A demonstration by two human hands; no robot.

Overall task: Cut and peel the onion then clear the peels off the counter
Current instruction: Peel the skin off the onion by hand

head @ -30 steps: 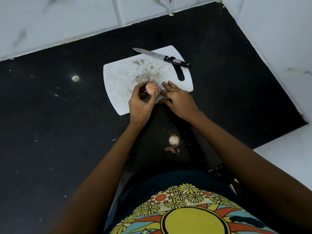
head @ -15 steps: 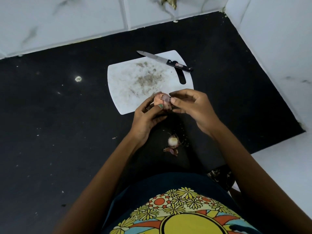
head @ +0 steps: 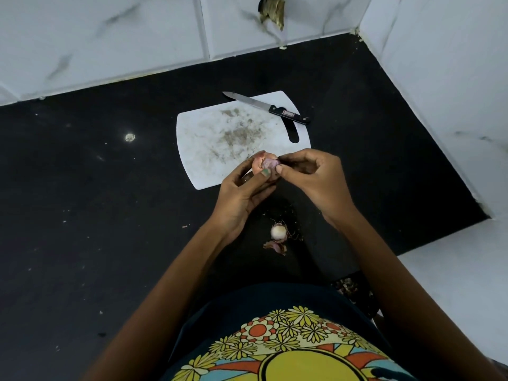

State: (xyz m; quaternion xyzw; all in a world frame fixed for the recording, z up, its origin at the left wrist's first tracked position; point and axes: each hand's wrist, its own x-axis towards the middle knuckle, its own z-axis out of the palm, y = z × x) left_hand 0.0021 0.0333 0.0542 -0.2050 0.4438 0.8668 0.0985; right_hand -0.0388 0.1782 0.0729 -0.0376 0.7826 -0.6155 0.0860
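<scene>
A small pinkish onion [head: 261, 164] is held above the near edge of the white cutting board [head: 214, 138]. My left hand [head: 242, 193] grips it from below, thumb across its front. My right hand [head: 313, 177] pinches a purple flap of skin [head: 270, 162] on the onion's right side between thumb and forefinger. A black-handled knife [head: 268, 108] lies on the board's far edge, blade pointing left. A cut onion end [head: 277, 231] with roots and a scrap of peel [head: 276, 246] lie on the black counter near my body.
The black counter [head: 96, 215] is bounded by white tiled walls at the back and right. A white spot [head: 129, 137] and small specks dot the counter left of the board. A pile of peels [head: 349, 287] shows below the counter edge by my right arm.
Both hands lifted the onion off the board and drew it toward me. My right hand went from resting on the board to pinching the onion's skin.
</scene>
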